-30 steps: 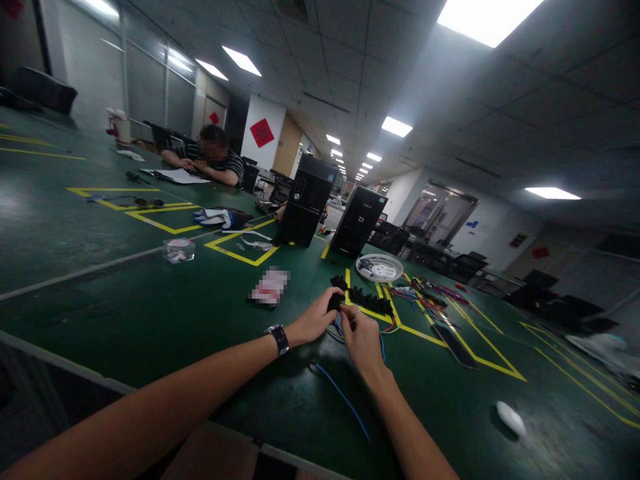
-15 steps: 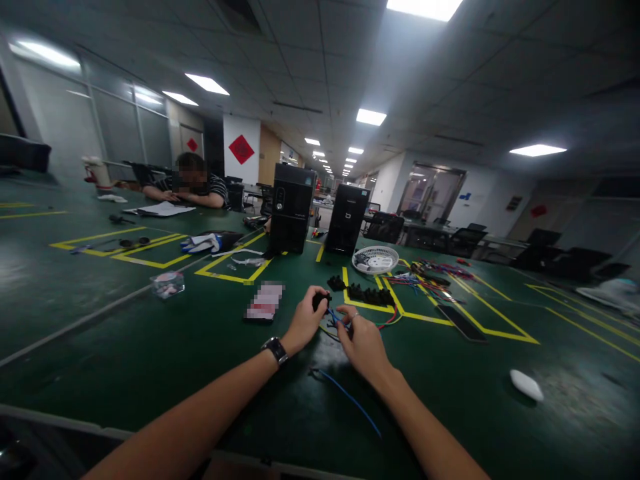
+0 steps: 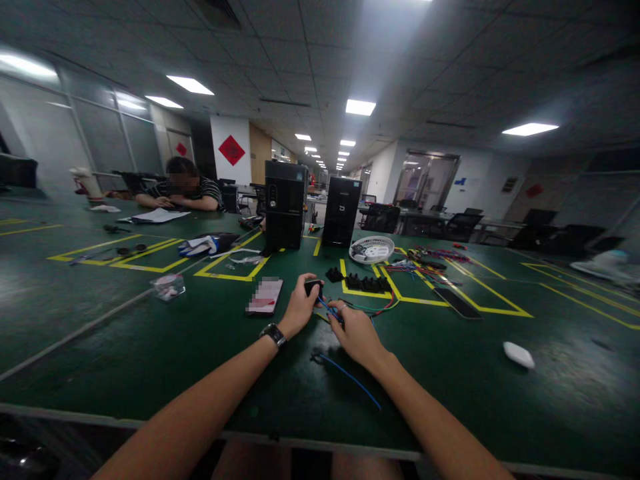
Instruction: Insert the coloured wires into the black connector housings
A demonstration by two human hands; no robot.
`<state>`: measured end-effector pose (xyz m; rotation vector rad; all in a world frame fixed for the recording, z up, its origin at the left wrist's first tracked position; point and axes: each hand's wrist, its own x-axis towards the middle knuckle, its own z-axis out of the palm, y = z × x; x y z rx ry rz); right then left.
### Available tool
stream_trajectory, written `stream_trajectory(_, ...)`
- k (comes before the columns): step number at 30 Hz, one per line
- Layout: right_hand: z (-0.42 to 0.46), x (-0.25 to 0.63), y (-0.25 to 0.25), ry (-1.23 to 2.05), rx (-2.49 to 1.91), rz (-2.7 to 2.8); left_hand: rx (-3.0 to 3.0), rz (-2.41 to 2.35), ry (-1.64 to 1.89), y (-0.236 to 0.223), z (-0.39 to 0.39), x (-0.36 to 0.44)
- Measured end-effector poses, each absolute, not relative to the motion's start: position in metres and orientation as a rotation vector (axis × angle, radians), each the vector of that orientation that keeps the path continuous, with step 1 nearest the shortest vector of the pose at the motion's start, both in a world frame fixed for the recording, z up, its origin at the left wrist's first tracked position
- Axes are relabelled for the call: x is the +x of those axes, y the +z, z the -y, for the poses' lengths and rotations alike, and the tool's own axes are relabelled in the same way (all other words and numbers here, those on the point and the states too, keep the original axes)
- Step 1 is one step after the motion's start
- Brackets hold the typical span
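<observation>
Over the green table [image 3: 210,373], my left hand [image 3: 299,310] is closed around a small black block [image 3: 313,288]. A blue wire [image 3: 323,305] runs from the block toward my right hand [image 3: 354,331], whose thumb and fingers pinch the wire. Whether the wire's end sits inside the block is too small to tell. Red, green and yellow wires [image 3: 385,307] curve on the table just past my right hand. Between my forearms lies a loose blue wire [image 3: 353,380] with a dark end. Beyond the hands stands a row of black blocks [image 3: 369,283].
A phone [image 3: 265,297] lies left of my hands. Two black computer cases [image 3: 286,207] stand behind a white basket [image 3: 371,249]. Bundled wires [image 3: 425,263], a dark flat slab [image 3: 457,303] and a white case [image 3: 519,355] are to the right. A person [image 3: 180,187] sits far left.
The view has shifted slightly, so the table objects appear a little higher and farther left. My hands keep hold of the black block and blue wire; more wire shows between them.
</observation>
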<state>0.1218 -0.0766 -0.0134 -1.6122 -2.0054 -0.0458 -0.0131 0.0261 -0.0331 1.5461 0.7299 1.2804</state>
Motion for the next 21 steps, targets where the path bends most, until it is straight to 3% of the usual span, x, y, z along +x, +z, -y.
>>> stream_trajectory(13,0.079,0.124,-0.012,0.069,-1.449,2.105,1.428,-0.574,1.471,-0.025,-0.025,-0.023)
stream_trajectory(21,0.073,0.145,0.002,-0.324,-1.536,2.076,1.491,-0.657,1.739,-0.02,-0.03,-0.016)
